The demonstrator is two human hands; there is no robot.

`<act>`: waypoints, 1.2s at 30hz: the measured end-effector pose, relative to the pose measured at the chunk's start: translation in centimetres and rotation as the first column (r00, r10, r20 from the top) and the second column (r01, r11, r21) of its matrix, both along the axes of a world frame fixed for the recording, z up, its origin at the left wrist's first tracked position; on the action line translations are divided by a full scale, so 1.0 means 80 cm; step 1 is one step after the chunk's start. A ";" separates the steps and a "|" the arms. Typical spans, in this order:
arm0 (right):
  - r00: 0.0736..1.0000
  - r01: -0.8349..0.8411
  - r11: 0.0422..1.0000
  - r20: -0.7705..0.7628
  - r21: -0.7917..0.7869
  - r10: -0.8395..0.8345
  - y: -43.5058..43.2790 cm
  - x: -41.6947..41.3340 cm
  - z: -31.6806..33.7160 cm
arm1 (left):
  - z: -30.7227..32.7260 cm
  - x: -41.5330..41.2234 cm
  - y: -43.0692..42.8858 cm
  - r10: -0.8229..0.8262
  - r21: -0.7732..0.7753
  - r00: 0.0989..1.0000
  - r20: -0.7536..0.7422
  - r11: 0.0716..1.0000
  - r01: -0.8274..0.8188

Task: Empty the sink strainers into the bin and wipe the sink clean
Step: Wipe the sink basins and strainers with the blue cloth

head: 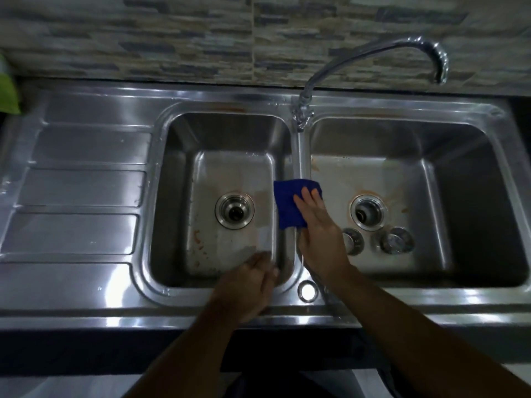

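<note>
A steel double sink [227,96] fills the view. My right hand [319,234] presses a blue cloth [287,205] with flat fingers on the divider between the two basins. My left hand [247,288] rests on the front rim of the left basin, fingers loosely curled and holding nothing. The left basin's drain [234,210] is an open hole, and so is the right basin's drain [367,212]. Two metal strainers [352,240] [397,240] lie loose on the floor of the right basin, in front of its drain. Orange-brown stains mark both basin floors.
A curved chrome tap [373,53] rises from behind the divider, its spout over the right basin. A ribbed drainboard [80,191] lies left of the basins. Something green [7,93] sits at the far left edge. A stone-pattern tiled wall stands behind.
</note>
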State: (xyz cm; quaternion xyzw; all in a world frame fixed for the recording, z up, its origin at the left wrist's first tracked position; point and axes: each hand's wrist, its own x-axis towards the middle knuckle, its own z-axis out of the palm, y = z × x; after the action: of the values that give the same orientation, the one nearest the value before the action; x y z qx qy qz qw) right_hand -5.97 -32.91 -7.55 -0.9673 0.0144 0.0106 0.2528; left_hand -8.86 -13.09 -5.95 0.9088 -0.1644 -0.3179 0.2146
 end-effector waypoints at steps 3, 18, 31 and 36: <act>1.000 -0.005 0.999 -0.031 -0.033 0.004 0.001 0.041 0.001 | 0.001 0.044 0.063 0.050 0.088 0.998 0.032 0.995 -0.053; 0.854 0.399 0.829 0.169 0.392 -0.491 0.059 0.163 0.038 | -0.015 0.154 0.193 0.104 -0.023 0.853 0.512 0.994 -0.107; 0.957 0.220 0.964 0.157 0.149 -0.242 0.178 0.303 -0.006 | -0.042 0.160 0.205 0.113 -0.108 0.801 0.588 0.992 -0.061; 0.944 -0.319 0.940 0.131 0.121 0.304 0.221 0.339 0.002 | -0.039 0.159 0.202 0.138 -0.135 0.784 0.605 0.988 -0.070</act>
State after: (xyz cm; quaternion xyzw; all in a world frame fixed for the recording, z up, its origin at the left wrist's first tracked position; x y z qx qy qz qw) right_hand 21.16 -15.27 -7.37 -0.9362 -0.1539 -0.0021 0.3161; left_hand 3.84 3.10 -9.07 0.9577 -0.1910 0.0149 0.2147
